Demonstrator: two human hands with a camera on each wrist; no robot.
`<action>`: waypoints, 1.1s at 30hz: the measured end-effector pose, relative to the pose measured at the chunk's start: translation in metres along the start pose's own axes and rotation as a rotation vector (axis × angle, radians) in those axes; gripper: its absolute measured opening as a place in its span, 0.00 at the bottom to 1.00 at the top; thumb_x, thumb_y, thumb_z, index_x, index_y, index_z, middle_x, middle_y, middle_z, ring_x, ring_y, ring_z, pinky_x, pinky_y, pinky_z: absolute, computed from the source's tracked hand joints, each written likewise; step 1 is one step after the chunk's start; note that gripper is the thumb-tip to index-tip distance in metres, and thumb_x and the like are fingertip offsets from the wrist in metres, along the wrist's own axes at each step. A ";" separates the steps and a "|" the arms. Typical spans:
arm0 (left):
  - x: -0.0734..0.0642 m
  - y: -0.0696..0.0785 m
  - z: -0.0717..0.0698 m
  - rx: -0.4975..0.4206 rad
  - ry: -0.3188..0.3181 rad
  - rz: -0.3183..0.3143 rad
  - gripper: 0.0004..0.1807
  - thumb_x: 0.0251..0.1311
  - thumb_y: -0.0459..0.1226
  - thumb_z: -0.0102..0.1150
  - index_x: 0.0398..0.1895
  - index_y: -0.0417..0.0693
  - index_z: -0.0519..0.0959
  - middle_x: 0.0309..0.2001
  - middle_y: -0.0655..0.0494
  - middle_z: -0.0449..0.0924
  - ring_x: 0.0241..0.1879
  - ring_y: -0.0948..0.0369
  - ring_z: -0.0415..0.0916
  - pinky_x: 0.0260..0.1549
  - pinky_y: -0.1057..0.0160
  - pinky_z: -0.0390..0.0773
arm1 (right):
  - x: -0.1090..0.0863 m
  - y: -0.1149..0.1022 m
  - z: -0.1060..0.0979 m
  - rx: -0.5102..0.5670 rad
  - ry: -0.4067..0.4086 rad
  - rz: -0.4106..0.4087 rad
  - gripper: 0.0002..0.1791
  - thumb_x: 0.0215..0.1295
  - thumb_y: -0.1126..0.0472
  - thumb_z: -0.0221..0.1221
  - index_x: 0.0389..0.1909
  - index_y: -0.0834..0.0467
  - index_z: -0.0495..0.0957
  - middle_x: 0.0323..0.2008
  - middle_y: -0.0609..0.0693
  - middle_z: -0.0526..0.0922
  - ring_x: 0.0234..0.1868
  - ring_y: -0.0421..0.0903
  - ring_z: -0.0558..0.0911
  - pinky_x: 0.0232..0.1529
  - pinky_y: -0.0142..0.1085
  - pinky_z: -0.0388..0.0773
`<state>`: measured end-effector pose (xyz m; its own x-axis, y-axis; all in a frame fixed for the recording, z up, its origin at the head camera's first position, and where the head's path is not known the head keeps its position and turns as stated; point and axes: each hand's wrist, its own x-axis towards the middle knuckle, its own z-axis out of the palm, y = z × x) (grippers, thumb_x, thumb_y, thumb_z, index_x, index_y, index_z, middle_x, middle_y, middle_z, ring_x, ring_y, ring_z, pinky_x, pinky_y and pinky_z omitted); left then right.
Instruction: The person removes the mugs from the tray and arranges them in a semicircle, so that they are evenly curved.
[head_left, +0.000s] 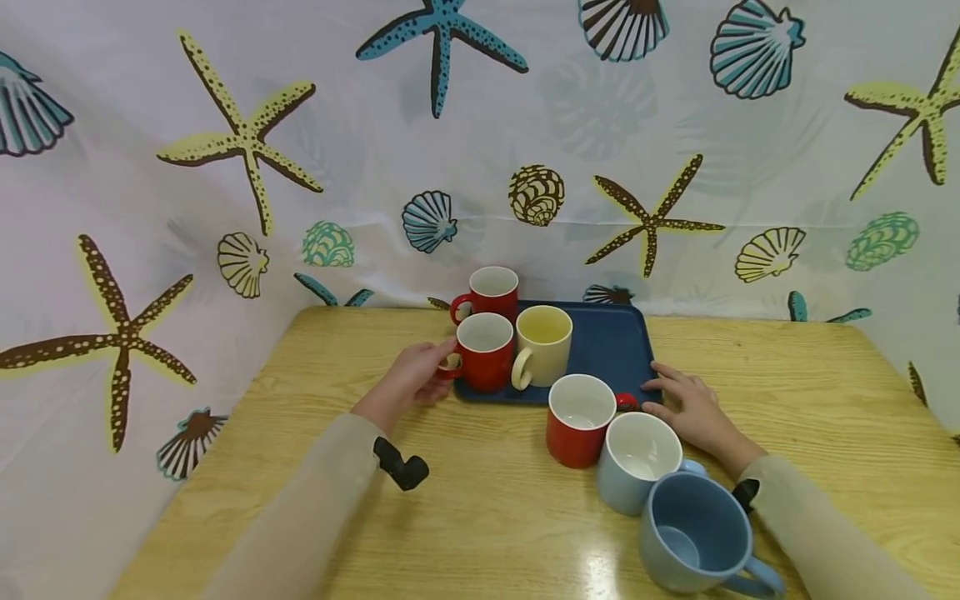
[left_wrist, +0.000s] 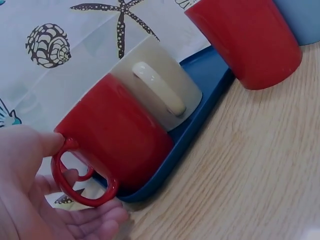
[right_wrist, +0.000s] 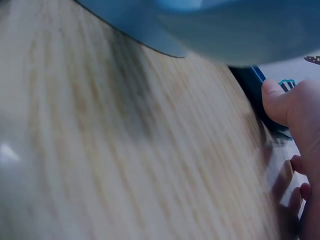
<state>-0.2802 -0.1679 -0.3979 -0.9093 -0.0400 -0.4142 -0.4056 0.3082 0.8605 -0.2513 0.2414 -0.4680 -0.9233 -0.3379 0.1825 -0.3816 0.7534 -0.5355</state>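
Mug handle [left_wrist: 111,190] pinched in my left hand [head_left: 412,372]; my right hand [head_left: 693,408] at the right edge of a navy tray [head_left: 611,346].
The front red mug [head_left: 487,368] I hold stands upright at the tray's front left corner; a cream mug [head_left: 546,350] is just beside it, a rear red mug [head_left: 504,287] behind; my right fingers spread loosely; nearer me on the wooden surface [head_left: 480,517], a third red mug [head_left: 576,442], a pale blue mug [head_left: 621,483] and a darker blue mug [head_left: 675,558] form a slanting row.
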 end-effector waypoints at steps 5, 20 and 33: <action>0.003 -0.001 0.000 -0.021 -0.003 0.039 0.26 0.63 0.54 0.50 0.42 0.37 0.68 0.32 0.43 0.76 0.24 0.56 0.77 0.32 0.59 0.80 | 0.000 -0.002 0.000 -0.008 0.004 0.000 0.20 0.62 0.51 0.59 0.51 0.58 0.77 0.67 0.59 0.59 0.59 0.63 0.62 0.51 0.61 0.54; 0.002 -0.005 -0.006 -0.158 -0.020 0.028 0.25 0.61 0.56 0.51 0.34 0.40 0.68 0.32 0.40 0.81 0.26 0.54 0.81 0.32 0.59 0.81 | 0.002 0.002 -0.001 0.030 0.001 0.024 0.20 0.61 0.50 0.60 0.49 0.57 0.78 0.67 0.58 0.60 0.58 0.61 0.62 0.51 0.59 0.55; -0.020 -0.004 -0.021 -0.199 -0.055 0.092 0.25 0.61 0.55 0.52 0.30 0.40 0.66 0.37 0.38 0.81 0.37 0.48 0.82 0.36 0.60 0.80 | 0.002 0.001 0.000 0.033 0.019 0.015 0.19 0.60 0.51 0.61 0.48 0.58 0.79 0.66 0.59 0.61 0.56 0.61 0.64 0.50 0.59 0.57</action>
<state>-0.2628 -0.1882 -0.3867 -0.9390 0.0328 -0.3425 -0.3368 0.1149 0.9345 -0.2532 0.2416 -0.4679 -0.9298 -0.3157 0.1893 -0.3661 0.7391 -0.5654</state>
